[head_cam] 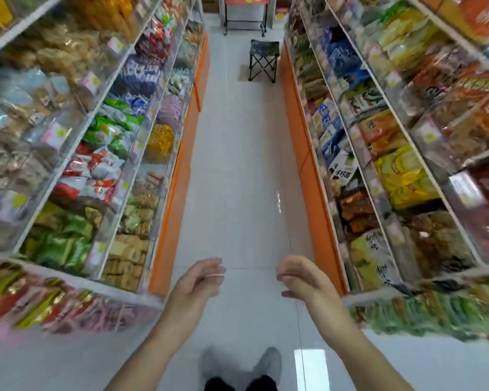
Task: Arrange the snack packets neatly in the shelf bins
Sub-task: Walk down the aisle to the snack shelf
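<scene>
1. Left hand [198, 280]: held out over the aisle floor, palm turned inward, fingers loosely bent, holding nothing.
2. Right hand [299, 277]: mirrors it, palm inward, fingers relaxed and slightly curled, also holding nothing. The two hands are apart, facing each other across a gap, touching no shelf.
3. Below the hands: person's grey shoes [268, 362] on the white tiled floor [237, 165], dark trouser legs at the frame bottom.
4. Snack packets: all in the clear-fronted shelf bins on both sides of the aisle, none in hand.
5. Left shelving [102, 108]: near bins hold green packets [60, 241] and, just beside them toward the aisle, stacked brown biscuit packs [127, 263]. Above those sit red-and-white packets [91, 170], then more green ones, then blue-purple packs [141, 74].
6. Right shelving [378, 170]: yellow packets [404, 176] mid-height, orange ones above, blue-and-white packs [329, 122] on the lower tier, dark brown packs nearer.
7. Nearest bins at both frame edges are motion-blurred; contents unreadable beyond mixed red, green and pink.
8. Orange base panels [175, 193] run along both shelf units.
9. Far end of the aisle: a small folding stool [263, 60] standing on the floor, a black metal rack [244, 15] beyond it.
</scene>
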`<state>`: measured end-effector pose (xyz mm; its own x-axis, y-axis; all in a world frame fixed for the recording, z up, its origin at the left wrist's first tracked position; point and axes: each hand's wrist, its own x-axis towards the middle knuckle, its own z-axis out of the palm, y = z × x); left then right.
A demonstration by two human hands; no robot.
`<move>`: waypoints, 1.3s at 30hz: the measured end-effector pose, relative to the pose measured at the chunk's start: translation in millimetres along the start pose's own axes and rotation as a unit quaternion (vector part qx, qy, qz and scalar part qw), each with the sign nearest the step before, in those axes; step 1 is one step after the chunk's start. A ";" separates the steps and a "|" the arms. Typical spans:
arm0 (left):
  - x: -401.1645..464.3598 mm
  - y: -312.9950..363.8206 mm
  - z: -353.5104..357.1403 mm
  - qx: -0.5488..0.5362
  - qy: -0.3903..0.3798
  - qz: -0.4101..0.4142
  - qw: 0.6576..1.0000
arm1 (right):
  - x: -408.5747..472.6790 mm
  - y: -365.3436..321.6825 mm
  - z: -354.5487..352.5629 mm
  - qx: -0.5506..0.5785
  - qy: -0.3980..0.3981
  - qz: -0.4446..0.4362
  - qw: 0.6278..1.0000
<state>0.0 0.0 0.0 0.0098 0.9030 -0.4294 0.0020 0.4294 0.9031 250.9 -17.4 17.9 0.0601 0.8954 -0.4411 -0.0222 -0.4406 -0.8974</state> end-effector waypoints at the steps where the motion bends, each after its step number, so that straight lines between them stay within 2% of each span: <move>1: 7.9 2.5 3.4 0.002 -0.015 0.015 1.000 | 6.1 -1.1 -1.3 -0.001 -0.011 -0.017 1.000; 6: 27.4 14.6 16.0 0.009 -0.037 0.038 0.999 | 20.8 9.4 -10.8 0.006 -0.017 -0.004 1.000; 13: 53.3 10.3 31.2 0.025 -0.020 0.013 0.999 | 59.2 9.0 -25.3 -0.010 -0.031 0.016 0.999; 22: 94.5 -13.9 12.5 0.008 0.038 -0.063 0.997 | 176.7 -67.3 -11.0 -0.020 -0.076 -0.037 0.996; 27: 171.1 -11.0 -11.8 -0.027 0.054 -0.111 0.992 | 258.4 -104.0 20.7 -0.030 -0.084 -0.046 0.995; 31: 265.6 37.5 -31.8 -0.020 0.025 -0.085 0.996 | 321.0 -127.0 43.4 -0.023 -0.052 -0.032 0.998; 39: 458.5 216.3 -35.5 0.042 -0.064 0.047 0.996 | 411.7 -175.1 46.7 0.022 0.031 0.010 0.999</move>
<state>-30.5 507.3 -1.7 0.1408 0.9286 -0.3434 0.0786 0.3352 0.9388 232.9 431.3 -6.9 0.1199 0.8799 -0.4597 -0.0671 -0.4548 -0.8881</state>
